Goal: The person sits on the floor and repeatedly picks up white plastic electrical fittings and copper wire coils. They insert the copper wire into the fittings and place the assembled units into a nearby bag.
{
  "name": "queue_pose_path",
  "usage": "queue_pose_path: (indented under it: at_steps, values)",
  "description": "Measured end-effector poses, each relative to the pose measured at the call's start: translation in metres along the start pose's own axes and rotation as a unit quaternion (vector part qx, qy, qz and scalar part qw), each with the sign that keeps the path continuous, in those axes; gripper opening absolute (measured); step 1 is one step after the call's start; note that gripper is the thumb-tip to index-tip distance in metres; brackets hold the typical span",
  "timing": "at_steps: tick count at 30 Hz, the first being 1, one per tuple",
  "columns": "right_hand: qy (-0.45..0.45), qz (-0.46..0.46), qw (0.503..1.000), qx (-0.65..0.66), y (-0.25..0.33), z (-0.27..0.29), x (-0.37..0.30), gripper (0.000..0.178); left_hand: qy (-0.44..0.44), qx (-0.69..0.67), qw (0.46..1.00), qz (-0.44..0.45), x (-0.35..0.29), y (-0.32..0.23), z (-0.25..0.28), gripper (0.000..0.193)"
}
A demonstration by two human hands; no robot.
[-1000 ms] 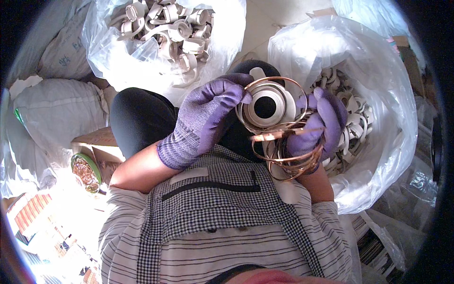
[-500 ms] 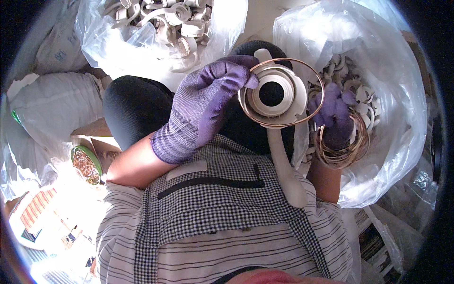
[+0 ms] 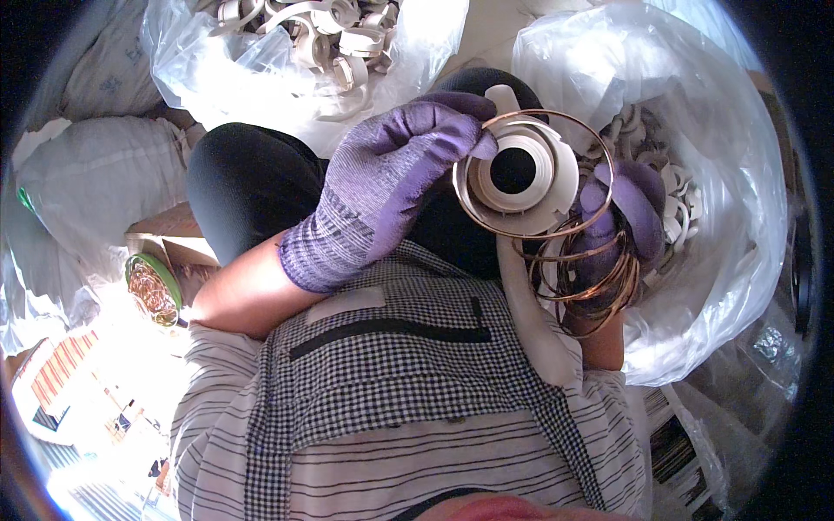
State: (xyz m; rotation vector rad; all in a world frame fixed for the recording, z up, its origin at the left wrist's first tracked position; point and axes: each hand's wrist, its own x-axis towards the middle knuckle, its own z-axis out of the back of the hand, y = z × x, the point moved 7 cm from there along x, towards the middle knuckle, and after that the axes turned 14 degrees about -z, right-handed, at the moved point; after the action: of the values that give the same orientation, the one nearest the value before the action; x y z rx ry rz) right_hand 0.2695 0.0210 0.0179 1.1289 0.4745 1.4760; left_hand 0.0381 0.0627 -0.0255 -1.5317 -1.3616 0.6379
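Note:
My left hand [image 3: 395, 174], in a purple knit glove, pinches a thin copper wire ring [image 3: 532, 234] at its upper left edge. This ring lies around a cream plastic round part [image 3: 563, 174] with a stepped collar and a dark opening; whether my fingertips also grip the part is hidden. A short tab rises above the part, and a long pale tail [image 3: 530, 326] runs down over my apron. Just right of the part, my gloved right hand [image 3: 638, 204] has bent fingers close to the ring's right edge. A loose bundle of copper rings [image 3: 599, 291] hangs around it.
A clear plastic bag [image 3: 730, 286] of small cream pieces stands at the right. Another bag [image 3: 234, 95], with larger cream parts, is at the far left. A green-rimmed round container [image 3: 152, 291] of copper-coloured wire sits near my left elbow beside a cardboard box [image 3: 169, 234].
My left hand, the ring and the plastic part have shifted slightly right. My right hand has turned and come closer to the ring, and its wire bundle has swung left and fanned out.

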Motion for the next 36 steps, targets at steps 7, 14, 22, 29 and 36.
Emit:
queue_pose_path:
  at_steps: [7,14,22,29,36]
  values:
    - [0.101,0.059,0.974,-0.195,-0.032,0.006,-0.043,0.047,0.040,-0.008,0.999,-0.020,0.001,-0.003,-0.006,0.022]
    - [0.134,-0.003,0.959,-0.249,-0.067,0.010,-0.063,0.059,0.073,0.115,0.991,-0.017,0.004,-0.015,-0.010,0.045]
    - [0.312,-0.158,0.906,0.238,-0.058,-0.006,-0.026,0.043,0.157,0.303,0.920,-0.192,0.009,-0.028,-0.010,0.030]
    - [0.200,-0.340,0.731,0.556,-0.019,-0.025,-0.042,0.012,0.159,0.435,0.867,-0.183,-0.001,-0.045,-0.017,0.054]
    - [0.276,-0.391,0.794,0.375,-0.002,-0.039,-0.046,0.010,0.106,0.289,0.945,-0.109,0.003,-0.034,-0.025,0.043]
